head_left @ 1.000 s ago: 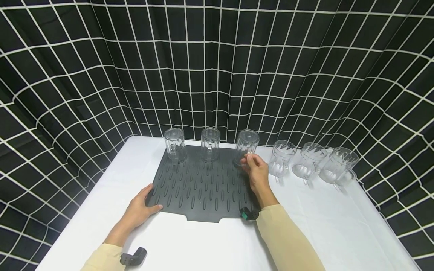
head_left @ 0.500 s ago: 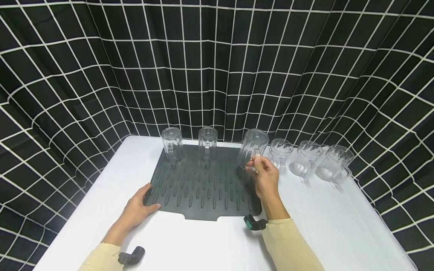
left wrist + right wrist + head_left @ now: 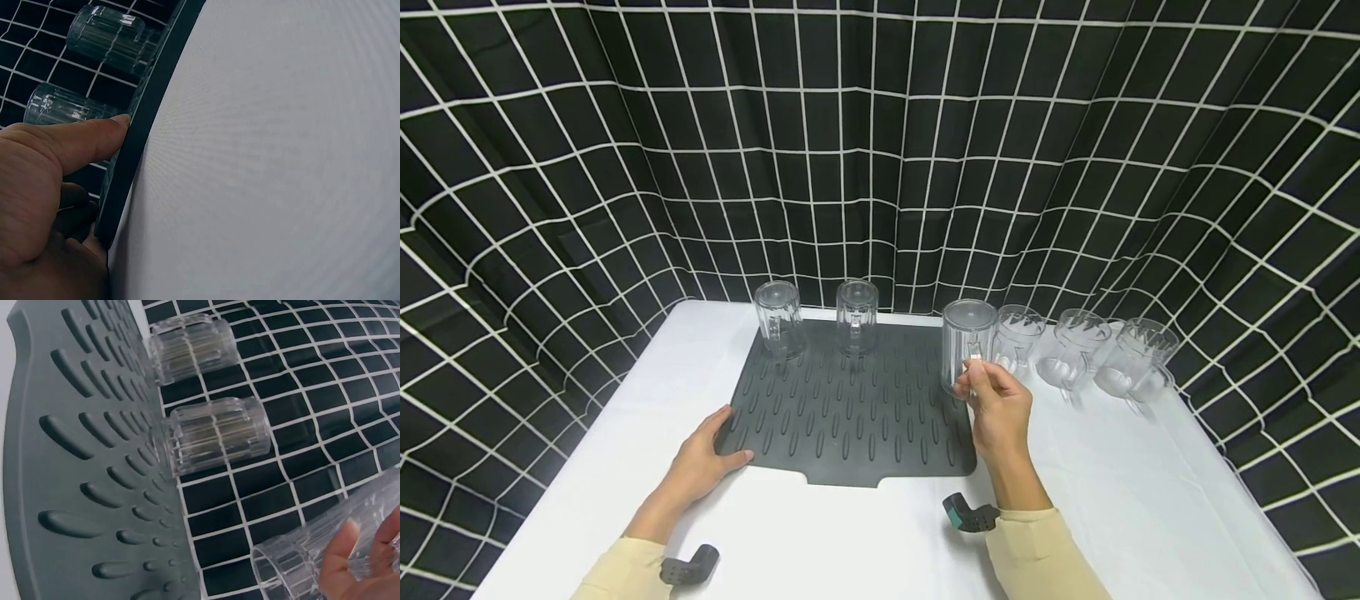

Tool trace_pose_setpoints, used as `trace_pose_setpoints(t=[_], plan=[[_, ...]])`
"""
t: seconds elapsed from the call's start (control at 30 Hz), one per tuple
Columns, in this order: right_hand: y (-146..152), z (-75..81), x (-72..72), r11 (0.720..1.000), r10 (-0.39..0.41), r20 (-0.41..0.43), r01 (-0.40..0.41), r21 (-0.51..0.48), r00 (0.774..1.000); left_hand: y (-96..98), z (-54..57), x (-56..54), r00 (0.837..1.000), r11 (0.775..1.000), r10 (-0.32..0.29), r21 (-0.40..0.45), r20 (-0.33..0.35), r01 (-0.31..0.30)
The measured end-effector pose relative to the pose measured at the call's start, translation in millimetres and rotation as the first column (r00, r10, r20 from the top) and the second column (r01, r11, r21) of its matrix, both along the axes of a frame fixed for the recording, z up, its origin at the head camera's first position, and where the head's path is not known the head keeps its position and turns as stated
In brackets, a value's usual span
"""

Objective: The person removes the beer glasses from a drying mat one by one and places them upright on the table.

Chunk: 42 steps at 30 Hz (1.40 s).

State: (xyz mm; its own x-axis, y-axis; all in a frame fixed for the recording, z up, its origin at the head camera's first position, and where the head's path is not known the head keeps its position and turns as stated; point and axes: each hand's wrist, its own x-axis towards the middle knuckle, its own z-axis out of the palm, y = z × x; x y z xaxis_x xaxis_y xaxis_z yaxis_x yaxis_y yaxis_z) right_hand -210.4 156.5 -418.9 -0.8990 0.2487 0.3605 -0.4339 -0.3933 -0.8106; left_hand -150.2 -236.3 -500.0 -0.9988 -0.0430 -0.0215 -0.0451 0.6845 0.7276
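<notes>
While a black curtain with a white grid (image 3: 1075, 167) hangs behind the white table (image 3: 1112, 500), the right hand (image 3: 1000, 412) pinches an upturned clear mug (image 3: 967, 343) by its handle over the right rear corner of the dark ribbed mat (image 3: 850, 417). The left hand (image 3: 703, 458) rests on the mat's near left corner, fingers relaxed, thumb along the edge. Two mugs (image 3: 778, 318) stand upside down along the mat's back, and three more (image 3: 1075, 350) stand on the table to its right.
</notes>
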Motion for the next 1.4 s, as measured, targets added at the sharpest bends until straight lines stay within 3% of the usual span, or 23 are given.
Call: trace_pose_setpoints(t=[0.13,0.23,0.37,0.47,0.57,0.73,1.0,1.23,1.4], plan=[[2.3,0.3,3.5,0.999,-0.029,-0.011,0.029,0.036,1.000,0.3,0.2,-0.3,1.000,1.000,0.000,-0.004,0.002,0.000],[3.9,1.9,5.9,0.987,-0.088,-0.011,0.089,0.137,0.996,0.7,0.1,-0.7,1.000,1.000,-0.001,-0.001,-0.003,0.001],[7.1,4.2,8.4,0.929,-0.182,-0.003,0.173,0.327,0.983,1.2,0.3,-0.9,1.000,1.000,-0.004,0.004,-0.005,0.004],[10.1,5.5,10.1,0.888,-0.208,0.007,0.186,0.421,0.978,1.4,0.2,-0.6,1.000,1.000,-0.006,0.004,-0.005,0.006],[12.7,6.4,12.3,0.864,-0.210,0.023,0.175,0.473,0.977,1.8,0.4,-0.3,1.000,1.000,-0.007,0.006,-0.007,0.007],[15.8,6.1,16.6,0.841,-0.188,0.036,0.142,0.521,0.981,2.9,0.1,-0.7,1.000,1.000,-0.010,0.007,-0.006,0.010],[17.6,5.6,21.7,0.835,-0.106,-0.038,0.110,0.538,0.994,2.4,-1.5,-0.8,1.000,1.000,-0.009,0.009,-0.002,0.009],[9.4,30.1,38.6,0.762,-0.131,-0.119,0.176,0.623,0.984,2.2,0.3,1.0,1.000,1.000,0.000,0.002,-0.010,0.000],[7.5,35.6,43.2,0.751,-0.108,-0.151,0.180,0.635,0.983,3.5,7.7,2.1,1.000,0.999,0.017,-0.029,-0.013,-0.018]])
